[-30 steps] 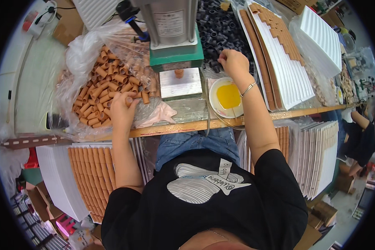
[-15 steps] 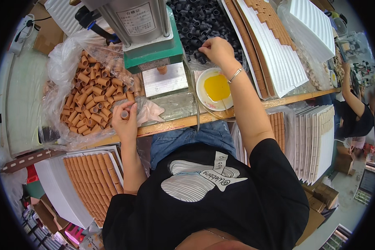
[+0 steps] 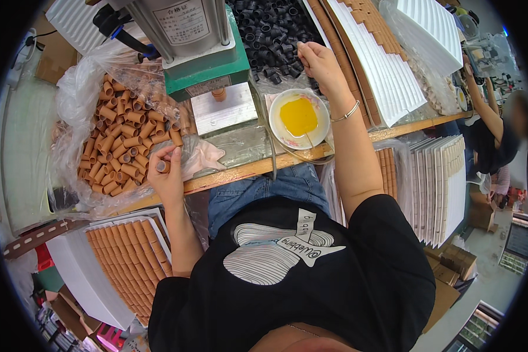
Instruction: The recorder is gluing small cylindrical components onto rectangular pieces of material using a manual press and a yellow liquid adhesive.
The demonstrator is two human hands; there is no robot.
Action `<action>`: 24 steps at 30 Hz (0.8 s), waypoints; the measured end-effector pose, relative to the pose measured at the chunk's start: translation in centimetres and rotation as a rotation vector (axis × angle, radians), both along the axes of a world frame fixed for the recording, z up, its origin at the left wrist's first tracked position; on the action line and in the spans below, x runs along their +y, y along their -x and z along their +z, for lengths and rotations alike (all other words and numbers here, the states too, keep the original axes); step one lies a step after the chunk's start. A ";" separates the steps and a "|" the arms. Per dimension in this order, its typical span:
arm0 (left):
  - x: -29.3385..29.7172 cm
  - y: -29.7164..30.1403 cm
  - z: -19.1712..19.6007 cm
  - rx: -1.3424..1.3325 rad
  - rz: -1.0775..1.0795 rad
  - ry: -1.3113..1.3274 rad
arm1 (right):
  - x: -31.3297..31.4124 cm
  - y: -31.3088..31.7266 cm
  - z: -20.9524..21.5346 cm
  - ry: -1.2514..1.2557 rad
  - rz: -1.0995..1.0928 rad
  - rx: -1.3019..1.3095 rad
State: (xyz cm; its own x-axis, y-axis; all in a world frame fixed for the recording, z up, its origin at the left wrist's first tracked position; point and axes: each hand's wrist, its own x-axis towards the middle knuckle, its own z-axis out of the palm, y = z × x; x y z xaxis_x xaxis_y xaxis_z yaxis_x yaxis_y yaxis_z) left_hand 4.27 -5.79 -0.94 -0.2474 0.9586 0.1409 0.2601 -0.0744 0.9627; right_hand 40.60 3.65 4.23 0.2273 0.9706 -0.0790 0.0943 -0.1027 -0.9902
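Note:
My left hand is closed round a short brown tube, its open end showing, at the near right edge of a heap of similar brown tubes. Thumb and fingers of my right hand are pinched together over the right side of a pile of small black tubular pieces. What the pinch holds, if anything, is too small to make out. Just below that hand, a white bowl contains yellow liquid. Between the hands stands a green and grey press, with a brown piece under its head above a metal block.
Clear plastic sheeting surrounds the brown tubes. White ridged trays with rows of brown tubes stand at lower left; more trays lie to the right. A hose runs beside the bowl. Another person works at far right.
My right hand has shifted right across the black pieces, still pinched. My left hand keeps the brown tube in nearly the same place. The whole view has shifted slightly.

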 end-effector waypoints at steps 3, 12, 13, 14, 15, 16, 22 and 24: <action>0.0 0.0 0.0 0.001 -0.003 0.003 | -0.1 -0.2 -1.2 -0.054 -0.020 -0.233; 0.3 0.0 -0.3 -0.054 -0.023 0.038 | 0.9 1.3 -2.1 0.012 0.046 -0.754; 0.3 0.1 -0.3 -0.054 -0.024 0.050 | 1.2 2.3 -2.1 0.069 0.040 -0.865; 0.3 0.2 -0.5 -0.064 -0.023 0.045 | 1.5 3.3 -1.8 0.123 0.035 -0.981; 0.2 0.4 -0.6 -0.039 -0.013 0.038 | 1.9 3.9 -1.7 0.180 0.021 -1.046; 0.3 0.3 -0.8 -0.014 -0.002 0.031 | 2.2 4.2 -1.4 0.238 0.006 -1.110; 0.0 0.3 -0.4 0.005 -0.015 0.014 | 3.5 4.5 -3.1 0.288 -0.035 -1.233; 0.1 0.4 -0.6 0.005 -0.015 0.007 | 3.4 3.8 -2.7 0.186 -0.095 -1.018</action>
State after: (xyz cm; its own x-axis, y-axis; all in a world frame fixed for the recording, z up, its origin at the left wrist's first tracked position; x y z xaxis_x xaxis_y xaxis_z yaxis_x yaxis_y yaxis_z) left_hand 3.86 -5.65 -1.53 -0.2325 0.9631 0.1357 0.2640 -0.0718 0.9618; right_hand 36.83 7.03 1.52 0.3452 0.9374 0.0465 0.8605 -0.2964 -0.4144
